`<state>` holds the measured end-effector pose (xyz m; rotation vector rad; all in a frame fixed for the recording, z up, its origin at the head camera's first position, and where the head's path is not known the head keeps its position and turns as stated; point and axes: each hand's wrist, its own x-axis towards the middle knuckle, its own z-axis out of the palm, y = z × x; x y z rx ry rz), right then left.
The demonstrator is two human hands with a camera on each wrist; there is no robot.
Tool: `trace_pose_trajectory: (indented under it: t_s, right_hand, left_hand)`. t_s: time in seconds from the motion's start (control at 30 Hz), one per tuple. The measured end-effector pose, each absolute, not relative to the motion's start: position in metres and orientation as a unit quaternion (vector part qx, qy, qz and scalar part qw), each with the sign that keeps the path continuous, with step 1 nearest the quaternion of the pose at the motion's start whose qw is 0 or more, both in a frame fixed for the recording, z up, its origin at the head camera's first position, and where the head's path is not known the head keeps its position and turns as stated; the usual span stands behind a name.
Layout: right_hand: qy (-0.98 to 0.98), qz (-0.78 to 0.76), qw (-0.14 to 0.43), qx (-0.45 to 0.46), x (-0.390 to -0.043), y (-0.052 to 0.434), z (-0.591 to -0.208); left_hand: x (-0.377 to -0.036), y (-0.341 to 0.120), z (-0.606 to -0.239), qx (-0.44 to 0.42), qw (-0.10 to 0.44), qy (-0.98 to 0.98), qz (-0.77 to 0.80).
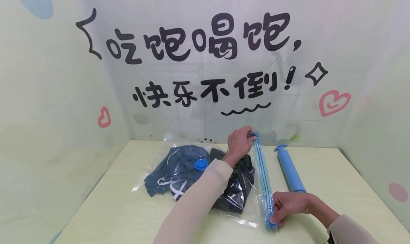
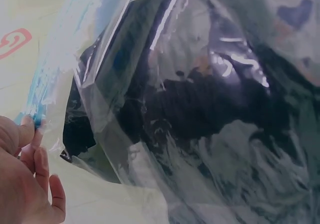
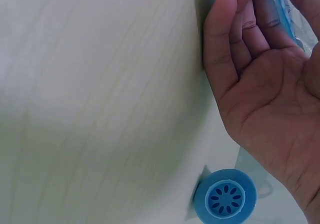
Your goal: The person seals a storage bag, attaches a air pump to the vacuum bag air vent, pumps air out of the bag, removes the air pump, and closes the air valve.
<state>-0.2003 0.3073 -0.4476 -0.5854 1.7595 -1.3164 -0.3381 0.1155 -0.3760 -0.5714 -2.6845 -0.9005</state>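
Observation:
A clear vacuum storage bag (image 1: 256,210) lies on the table with dark folded clothes inside: a blue-grey garment (image 1: 184,158) with white cords and a black one (image 1: 238,188). My left hand (image 1: 239,142) pinches the far end of the bag's blue zip strip (image 1: 264,176). At the near end, my right hand (image 1: 289,205) pinches the strip's corner, where a small blue slider (image 1: 273,221) shows between thumb and fingers. The left wrist view shows the left fingertips (image 2: 31,126) on the strip. A round blue valve (image 1: 201,164) sits on the bag's top.
A blue hand pump (image 1: 289,169) lies right of the bag, close behind my right hand; its round slotted end (image 3: 225,196) faces the right wrist camera. Printed sheets (image 1: 205,123) wall the pale wooden table (image 1: 128,215) at the back and sides.

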Motion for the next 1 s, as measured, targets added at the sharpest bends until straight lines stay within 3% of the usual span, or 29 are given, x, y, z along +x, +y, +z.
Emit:
trace_pose_trajectory:
  t_s: [0.53,1.0]
  right_hand:
    - [0.82,-0.54,0.184,-0.049,-0.215,0.307,-0.44]
    - [0.839,-0.536,0.083,0.035,-0.223,0.294,-0.438]
  left_hand:
    - [-0.339,0.09,-0.383,-0.287,0.052,-0.922,-0.253]
    - [-0.346,-0.043,-0.401,-0.317,-0.009,-0.933,-0.168]
